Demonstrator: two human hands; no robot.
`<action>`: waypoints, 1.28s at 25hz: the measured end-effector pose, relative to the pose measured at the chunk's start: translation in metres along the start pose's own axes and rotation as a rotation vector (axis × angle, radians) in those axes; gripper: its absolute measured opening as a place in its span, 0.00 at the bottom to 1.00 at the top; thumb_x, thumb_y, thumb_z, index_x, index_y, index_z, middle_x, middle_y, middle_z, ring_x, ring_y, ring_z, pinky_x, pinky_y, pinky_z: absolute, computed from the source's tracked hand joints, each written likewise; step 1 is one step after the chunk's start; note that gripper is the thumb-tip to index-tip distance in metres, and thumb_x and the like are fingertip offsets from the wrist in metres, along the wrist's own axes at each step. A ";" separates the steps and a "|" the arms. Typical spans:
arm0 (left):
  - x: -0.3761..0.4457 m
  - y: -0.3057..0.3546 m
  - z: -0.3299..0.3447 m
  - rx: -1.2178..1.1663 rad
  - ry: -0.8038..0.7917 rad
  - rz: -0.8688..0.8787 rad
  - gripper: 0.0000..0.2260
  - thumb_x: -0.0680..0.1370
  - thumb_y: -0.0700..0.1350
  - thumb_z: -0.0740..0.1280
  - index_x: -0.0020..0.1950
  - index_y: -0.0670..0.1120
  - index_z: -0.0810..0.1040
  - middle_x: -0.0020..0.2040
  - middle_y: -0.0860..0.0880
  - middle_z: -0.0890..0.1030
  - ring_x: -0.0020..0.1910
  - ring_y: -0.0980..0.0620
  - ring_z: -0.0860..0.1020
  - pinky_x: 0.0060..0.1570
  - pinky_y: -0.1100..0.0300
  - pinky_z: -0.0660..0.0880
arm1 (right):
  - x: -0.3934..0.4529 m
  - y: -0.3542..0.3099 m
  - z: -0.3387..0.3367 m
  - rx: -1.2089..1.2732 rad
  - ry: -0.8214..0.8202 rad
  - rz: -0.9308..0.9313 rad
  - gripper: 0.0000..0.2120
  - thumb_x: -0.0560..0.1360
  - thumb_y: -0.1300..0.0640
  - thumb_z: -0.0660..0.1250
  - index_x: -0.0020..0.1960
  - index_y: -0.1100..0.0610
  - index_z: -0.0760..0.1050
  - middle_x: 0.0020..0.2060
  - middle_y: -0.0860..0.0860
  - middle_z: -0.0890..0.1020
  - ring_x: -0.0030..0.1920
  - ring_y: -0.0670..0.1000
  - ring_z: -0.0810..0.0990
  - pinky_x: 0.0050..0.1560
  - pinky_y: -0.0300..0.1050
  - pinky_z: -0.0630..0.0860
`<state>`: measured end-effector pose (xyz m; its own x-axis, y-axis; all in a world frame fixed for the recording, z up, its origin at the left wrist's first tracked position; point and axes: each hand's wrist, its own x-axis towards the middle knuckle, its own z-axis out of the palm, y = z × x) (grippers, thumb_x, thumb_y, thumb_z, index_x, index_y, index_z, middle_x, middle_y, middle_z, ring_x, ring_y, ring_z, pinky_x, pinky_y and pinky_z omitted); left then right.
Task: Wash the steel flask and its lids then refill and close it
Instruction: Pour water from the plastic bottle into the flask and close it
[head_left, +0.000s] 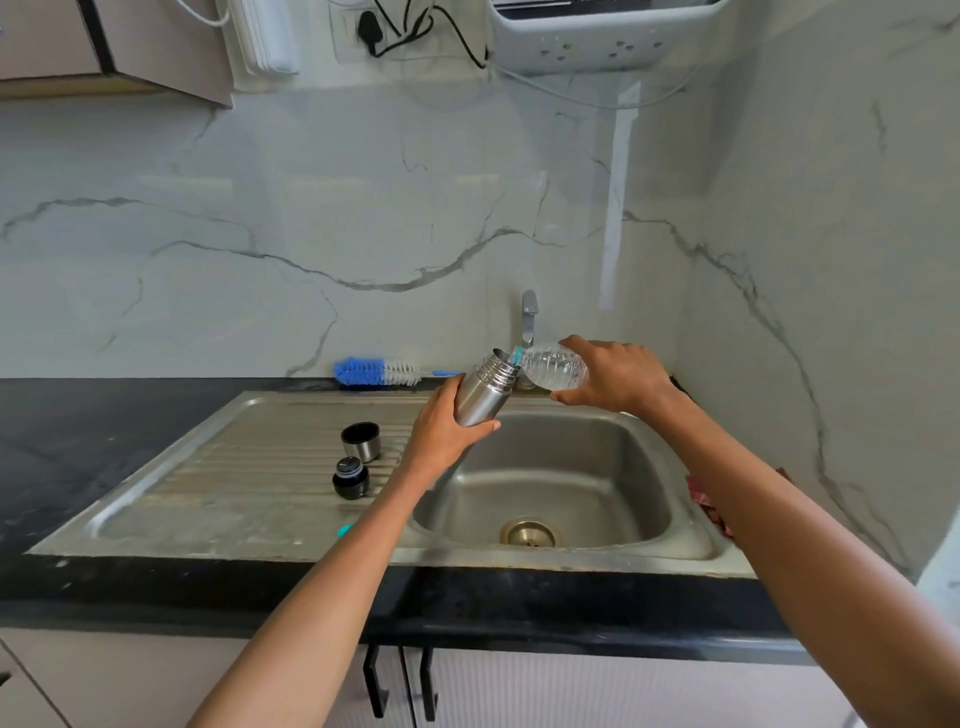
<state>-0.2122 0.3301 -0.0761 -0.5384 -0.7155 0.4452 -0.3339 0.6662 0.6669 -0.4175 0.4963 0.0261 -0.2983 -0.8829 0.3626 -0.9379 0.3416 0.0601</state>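
Observation:
My left hand (447, 431) grips the steel flask (485, 389) by its body and holds it tilted over the sink basin (597, 467), with its open mouth up and to the right. My right hand (615, 376) holds a clear plastic bottle (553, 368) on its side, its neck at the flask's mouth. On the ribbed draining board (249, 467) stand the steel cup lid (361, 440), open side up, and the black inner stopper (350, 477) just in front of it.
A blue and white bottle brush (376, 372) lies on the counter behind the sink. The tap (529, 317) rises behind the flask. A red cloth (709, 501) lies at the sink's right edge. The black counter (104, 431) stretches to the left.

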 end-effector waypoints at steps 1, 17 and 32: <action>0.000 0.000 0.004 -0.009 -0.006 0.003 0.41 0.68 0.63 0.78 0.76 0.53 0.67 0.68 0.51 0.77 0.62 0.50 0.77 0.62 0.46 0.77 | 0.000 0.002 0.000 -0.014 -0.009 0.000 0.38 0.72 0.29 0.66 0.76 0.44 0.62 0.68 0.49 0.79 0.62 0.60 0.80 0.57 0.55 0.76; -0.013 -0.027 0.041 -0.168 -0.005 -0.014 0.36 0.68 0.62 0.79 0.73 0.59 0.70 0.64 0.56 0.78 0.59 0.55 0.78 0.58 0.51 0.78 | 0.005 0.013 0.020 -0.167 -0.074 -0.079 0.38 0.73 0.30 0.66 0.77 0.43 0.60 0.65 0.49 0.80 0.57 0.58 0.81 0.52 0.51 0.77; -0.012 -0.032 0.044 -0.168 0.066 -0.007 0.37 0.69 0.60 0.79 0.75 0.59 0.68 0.64 0.55 0.73 0.57 0.54 0.77 0.56 0.51 0.79 | 0.016 0.011 0.012 -0.211 -0.054 -0.122 0.37 0.74 0.31 0.67 0.78 0.41 0.59 0.64 0.48 0.79 0.59 0.56 0.80 0.54 0.50 0.76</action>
<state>-0.2290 0.3268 -0.1291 -0.4826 -0.7363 0.4744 -0.2011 0.6203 0.7581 -0.4349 0.4823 0.0214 -0.1994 -0.9356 0.2912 -0.9115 0.2862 0.2955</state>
